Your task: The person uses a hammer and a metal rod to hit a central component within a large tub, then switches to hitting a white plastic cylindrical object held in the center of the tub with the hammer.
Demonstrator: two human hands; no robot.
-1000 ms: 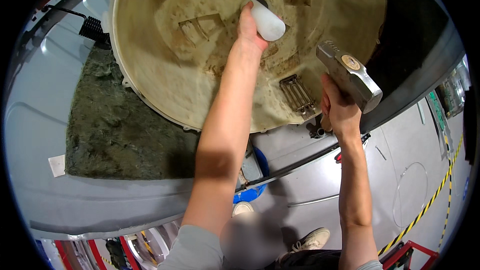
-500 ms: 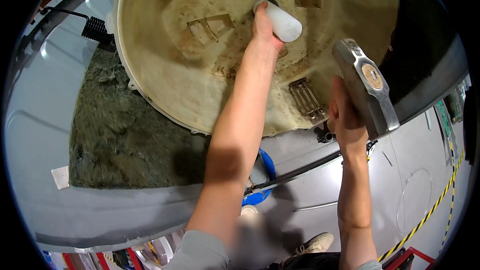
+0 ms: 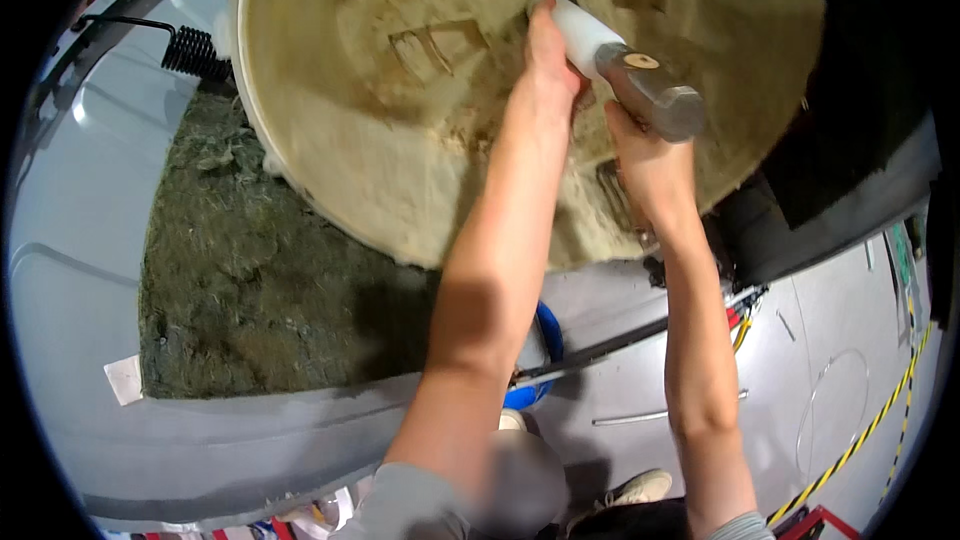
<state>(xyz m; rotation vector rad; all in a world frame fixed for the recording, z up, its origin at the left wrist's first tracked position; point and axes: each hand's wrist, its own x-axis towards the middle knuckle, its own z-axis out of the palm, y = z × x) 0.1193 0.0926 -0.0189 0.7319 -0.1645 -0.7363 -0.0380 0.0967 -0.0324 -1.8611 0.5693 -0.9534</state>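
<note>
Inside the large cream-coloured washing machine tub (image 3: 350, 185), my left hand (image 3: 552, 58) is wrapped round a thick white plastic rod (image 3: 588, 32). The rod's far end sits at the dark round opening in the middle of the tub's back wall. My right hand (image 3: 655, 168) grips a hammer (image 3: 650, 90) just below its steel head; most of the handle is hidden. One face of that head meets the near end of the rod, or lies right against it. Partly behind my right hand is a metal heating element (image 3: 615, 190), low in the tub.
A dark green fibrous mat (image 3: 250, 270) covers part of the grey metal panel (image 3: 90, 230) on the left. A black coil spring (image 3: 192, 50) hangs beside the tub's rim. On the floor are a blue round object (image 3: 545, 335), a metal rod (image 3: 630, 419) and yellow-black tape (image 3: 850, 455).
My right hand has swung the hammer up and left, from beside the tub's right side to the end of the white rod. The left hand keeps its hold on the rod.
</note>
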